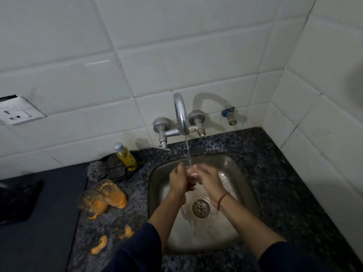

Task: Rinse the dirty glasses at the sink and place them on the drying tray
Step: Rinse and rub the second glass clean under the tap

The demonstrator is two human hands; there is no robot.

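Observation:
Both my hands meet under the running water [188,154] over the steel sink [231,167]. My left hand [179,180] and my right hand [208,178] close around a small clear glass [192,173]. The glass is mostly hidden by my fingers and hard to make out. Two dirty glasses smeared with orange residue stand on the granite counter left of the sink, one taller [111,193] and one nearer [90,201]. The chrome tap [181,114] arches out from the tiled wall above the basin.
A yellow dish-soap bottle [125,156], a steel scrubber [97,169] and dark scouring pads sit behind the glasses. Orange spills [100,245] dot the counter. A black tray-like object [17,202] lies far left on a dark surface. Tiled walls close in behind and at right.

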